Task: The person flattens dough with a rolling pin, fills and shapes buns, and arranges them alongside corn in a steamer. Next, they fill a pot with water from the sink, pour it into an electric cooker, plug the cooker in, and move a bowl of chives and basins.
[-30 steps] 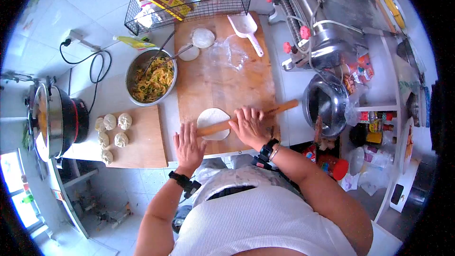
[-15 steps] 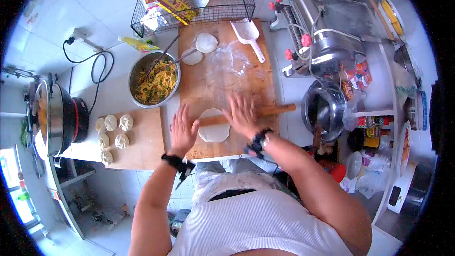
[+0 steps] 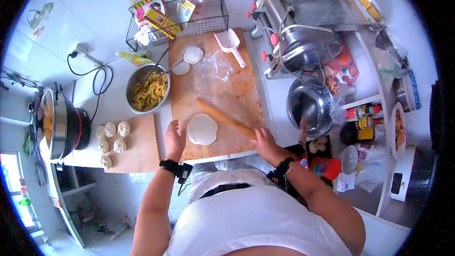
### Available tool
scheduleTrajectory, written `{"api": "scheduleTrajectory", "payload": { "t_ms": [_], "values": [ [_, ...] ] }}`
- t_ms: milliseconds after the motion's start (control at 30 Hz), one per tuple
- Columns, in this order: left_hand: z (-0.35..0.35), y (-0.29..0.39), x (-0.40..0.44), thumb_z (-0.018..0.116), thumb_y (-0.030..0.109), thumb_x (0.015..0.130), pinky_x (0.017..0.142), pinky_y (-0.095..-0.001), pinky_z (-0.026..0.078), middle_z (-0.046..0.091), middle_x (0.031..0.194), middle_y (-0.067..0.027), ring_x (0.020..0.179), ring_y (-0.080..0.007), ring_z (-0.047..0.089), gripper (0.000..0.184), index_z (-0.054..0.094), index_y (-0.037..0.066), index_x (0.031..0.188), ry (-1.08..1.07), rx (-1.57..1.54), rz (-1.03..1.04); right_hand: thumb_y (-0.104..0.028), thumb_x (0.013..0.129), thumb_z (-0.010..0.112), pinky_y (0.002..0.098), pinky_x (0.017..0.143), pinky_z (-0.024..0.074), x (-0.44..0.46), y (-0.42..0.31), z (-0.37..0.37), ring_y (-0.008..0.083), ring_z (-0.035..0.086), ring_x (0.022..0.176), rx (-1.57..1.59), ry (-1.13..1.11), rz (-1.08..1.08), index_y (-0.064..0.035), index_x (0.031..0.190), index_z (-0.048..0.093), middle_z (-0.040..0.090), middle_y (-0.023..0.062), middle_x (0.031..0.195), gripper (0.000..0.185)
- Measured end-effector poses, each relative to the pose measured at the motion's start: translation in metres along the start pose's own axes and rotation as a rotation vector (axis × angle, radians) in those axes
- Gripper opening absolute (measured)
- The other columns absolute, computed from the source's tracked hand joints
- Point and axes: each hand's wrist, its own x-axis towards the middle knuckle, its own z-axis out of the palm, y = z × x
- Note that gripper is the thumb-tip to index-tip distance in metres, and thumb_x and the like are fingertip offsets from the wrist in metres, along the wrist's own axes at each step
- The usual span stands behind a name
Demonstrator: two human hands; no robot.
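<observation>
Head view, with the clock centred on a flattened dough round (image 3: pixel 202 129) that lies near the front edge of a large wooden board (image 3: pixel 227 90). The person's right hand (image 3: pixel 268 146), at between three and four o'clock, is closed around the near end of a rolling pin (image 3: pixel 222 116), its fingers wrapped over the wood. The pin slants from that grip towards ten o'clock, passing just beside the dough's upper right edge — whether it touches there cannot be told.

The left hand (image 3: pixel 175 137) is at between eight and nine o'clock, by the board's left edge, its fingers loosely curled, neither spread wide nor clenched; whether its fingertips touch the board cannot be made out.

Farther out at nine o'clock, six pleated buns (image 3: pixel 120 145) sit on a smaller board (image 3: pixel 142 151). At ten o'clock stands a metal bowl (image 3: pixel 136 75) of shredded filling (image 3: pixel 154 90), with utensils leaning in it. Near twelve, two smaller dough rounds (image 3: pixel 193 55) lie close together — a white scoop (image 3: pixel 228 41) rests at one o'clock, its handle pointing to about five.
</observation>
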Motion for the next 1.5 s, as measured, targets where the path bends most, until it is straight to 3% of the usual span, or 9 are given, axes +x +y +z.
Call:
{"api": "scheduleTrajectory", "payload": {
  "t_ms": [167,267,400,600,700,900,1033,1233,1500],
  "values": [
    [0.024,0.024,0.002,0.074,0.02,0.063,0.08,-0.0415,0.043,0.058,0.097,-0.0147,0.089,-0.0327,0.055,0.044,0.055,0.004,0.099,-0.06,0.399,0.134,-0.014,0.081,0.056,0.0464,0.08,0.0374,-0.023,0.048,0.0,0.0392,0.047,0.092,0.098,0.3,0.391,0.0048,0.107,0.043,0.049,0.0229,0.098,0.035],
    [0.026,0.029,0.013,0.075,0.021,0.059,0.081,-0.0399,0.043,0.058,0.099,-0.0155,0.091,-0.0323,0.055,0.044,0.059,0.004,0.096,-0.28,0.32,-0.193,-0.015,0.082,0.055,0.0461,0.079,0.037,-0.02,0.07,0.012,0.0392,0.046,0.091,0.113,0.289,0.499,0.004,0.103,0.044,0.049,0.0227,0.097,0.031],
    [0.009,0.067,0.009,0.068,0.015,0.066,0.082,-0.0366,0.044,0.059,0.102,-0.0173,0.095,-0.0327,0.055,0.042,0.057,0.002,0.104,-0.362,0.229,-0.083,-0.016,0.082,0.054,0.0459,0.081,0.0366,-0.009,0.073,0.023,0.0372,0.047,0.092,0.056,0.263,0.527,0.0021,0.103,0.045,0.05,0.0222,0.095,0.029],
    [0.012,0.04,0.002,0.054,0.004,0.073,0.087,-0.0386,0.045,0.055,0.113,-0.0131,0.103,-0.0267,0.054,0.047,0.046,0.001,0.12,-0.563,-0.829,-0.368,-0.014,0.078,0.058,0.0451,0.083,0.0359,0.005,0.047,0.003,0.0344,0.045,0.098,-0.058,0.255,0.544,-0.0009,0.112,0.044,0.048,0.0188,0.102,0.038],
    [-0.015,0.035,0.001,0.053,0.012,0.075,0.094,-0.0457,0.039,0.053,0.115,-0.0124,0.107,-0.0296,0.051,0.05,0.044,0.005,0.123,-0.637,-1.533,-0.601,-0.008,0.076,0.057,0.0448,0.083,0.0362,0.028,0.015,-0.021,0.0356,0.045,0.099,0.006,0.367,0.268,-0.0046,0.11,0.046,0.046,0.0172,0.104,0.035],
    [-0.084,0.024,-0.018,0.055,0.014,0.077,0.097,-0.0508,0.035,0.049,0.121,-0.0159,0.113,-0.033,0.047,0.052,0.039,0.0,0.125,-0.354,-1.897,-0.664,-0.005,0.077,0.056,0.0344,0.069,0.0466,0.132,-0.049,0.045,0.0285,0.058,0.075,0.696,0.058,-0.104,-0.0012,0.092,0.057,0.058,0.0096,0.073,0.015],
    [-0.12,0.007,-0.031,0.055,0.013,0.078,0.098,-0.0518,0.034,0.048,0.122,-0.0181,0.113,-0.0347,0.046,0.051,0.038,0.0,0.125,-0.215,-1.987,-0.724,-0.022,0.085,0.056,0.0232,0.056,0.0464,0.219,-0.122,0.07,0.0123,0.06,0.067,1.273,-0.38,0.074,-0.0056,0.084,0.056,0.06,0.0007,0.076,0.016],
    [-0.158,-0.023,-0.044,0.052,0.018,0.081,0.098,-0.0531,0.033,0.046,0.125,-0.0174,0.116,-0.0359,0.044,0.05,0.038,0.001,0.127,-0.132,-2.032,-0.675,-0.023,0.085,0.056,0.021,0.043,0.0421,0.276,-0.198,0.076,0.0107,0.058,0.056,1.449,-0.452,0.572,-0.0052,0.08,0.055,0.059,0.002,0.069,0.018],
    [-0.183,-0.045,-0.053,0.053,0.02,0.08,0.097,-0.0522,0.035,0.047,0.125,-0.0153,0.115,-0.0347,0.045,0.051,0.039,0.003,0.127,0.012,-1.964,-0.624,-0.014,0.083,0.056,0.0234,0.047,0.046,0.221,-0.185,0.064,0.0124,0.058,0.058,1.352,-0.288,0.525,-0.0026,0.085,0.057,0.06,0.0047,0.073,0.011]
  ]
}}
